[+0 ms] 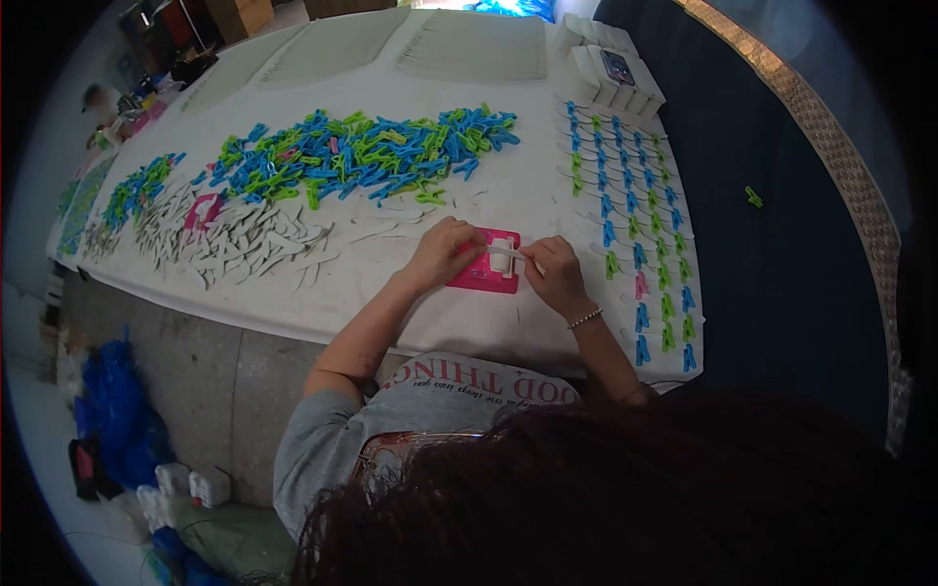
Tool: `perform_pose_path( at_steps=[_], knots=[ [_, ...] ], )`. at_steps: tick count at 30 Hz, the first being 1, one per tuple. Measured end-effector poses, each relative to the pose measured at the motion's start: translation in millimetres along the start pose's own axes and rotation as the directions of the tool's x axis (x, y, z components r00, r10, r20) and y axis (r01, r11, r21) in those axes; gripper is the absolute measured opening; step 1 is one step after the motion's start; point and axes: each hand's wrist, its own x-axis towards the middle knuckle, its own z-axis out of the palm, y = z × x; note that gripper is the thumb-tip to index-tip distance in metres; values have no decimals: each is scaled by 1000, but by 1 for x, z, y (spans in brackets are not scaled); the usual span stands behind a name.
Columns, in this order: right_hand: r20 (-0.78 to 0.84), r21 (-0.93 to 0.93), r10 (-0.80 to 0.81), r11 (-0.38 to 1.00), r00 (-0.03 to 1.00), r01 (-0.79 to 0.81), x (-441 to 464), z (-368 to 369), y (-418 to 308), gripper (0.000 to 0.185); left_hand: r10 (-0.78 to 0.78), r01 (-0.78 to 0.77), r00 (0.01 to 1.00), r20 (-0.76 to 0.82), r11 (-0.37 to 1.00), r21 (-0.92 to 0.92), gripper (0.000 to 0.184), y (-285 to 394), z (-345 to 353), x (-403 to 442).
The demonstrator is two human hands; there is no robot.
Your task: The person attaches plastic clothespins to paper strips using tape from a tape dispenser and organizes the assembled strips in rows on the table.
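Observation:
Between my two hands a short white strip [507, 252] is stretched across a white roller-like piece [501, 264] on a bright pink base [471, 280]. The fingers of my left hand [447, 252] pinch the strip's left end, over the base's left part. At the right end, my right hand [559, 276] has thumb and fingers closed on the same strip, just off the base's right edge. A few loose pale strips [396, 227] lie beyond my left hand. What the strip is made of cannot be made out.
A large heap of blue and green clothespins [357, 156] covers the middle of the white table [381, 308]. Left of it lie many pale curved strips [259, 244] and another pink piece [203, 211]. Rows of clothespins [633, 200] line the right edge. A phone [617, 67] rests on white stacks [586, 73].

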Motion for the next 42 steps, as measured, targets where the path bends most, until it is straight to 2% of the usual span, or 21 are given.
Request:
perform_pose_path(
  at_steps=[5,9,11,12,14,16,18,20,22,24,26,27,29,32,35,37,42],
  knots=[
    [-114,-86,-25,996,993,15,7,-19,-6,20,43,-43,998,42,999,8,9,4,15,14],
    [-134,-29,16,999,991,-20,19,-27,-15,23,93,-94,994,56,996,14,9,11,22,25],
    [-109,270,173,953,979,-139,23,-25,-19,30,103,-104,993,55,994,19,10,13,23,26],
    [-109,269,171,953,979,-137,24,-22,-20,30,84,-85,996,33,996,3,10,15,24,25],
    [-19,538,274,813,961,-222,26,-15,-20,35,65,-65,998,9,998,-12,10,19,23,22],
    [29,573,278,783,960,-244,20,4,-10,37,-62,55,997,-51,989,-135,11,22,21,18],
    [78,606,279,749,957,-268,16,16,-5,39,-85,79,996,-31,983,-167,14,18,18,14],
    [129,570,300,757,945,-319,15,21,-6,37,-108,103,994,-11,974,-199,17,16,16,11],
    [106,528,279,797,954,-292,18,20,-14,36,5,-34,987,-163,983,-180,25,23,8,12],
    [83,483,260,834,962,-267,22,20,-21,35,55,-78,984,-172,989,-129,29,31,-5,13],
    [23,359,190,915,981,-186,24,20,-25,31,106,-121,978,-181,990,-78,33,37,-15,14],
    [25,359,188,915,982,-184,24,21,-25,31,111,-122,983,-148,990,-72,32,39,-18,14],
    [-11,155,68,986,998,-65,25,22,-23,29,117,-125,986,-116,990,-65,32,37,-22,12],
    [23,109,56,992,998,-58,21,18,-20,28,71,-74,994,-87,997,-24,30,26,-21,5],
    [52,62,50,997,997,-54,15,11,-15,29,-18,12,996,-85,998,-64,26,12,-10,1],
    [75,45,70,996,995,-73,10,8,-9,29,-107,103,994,-25,985,-139,24,6,-2,2],
    [75,-15,112,994,991,-111,1,-4,-4,30,-100,102,995,24,989,-105,24,8,12,10]
  ],
)
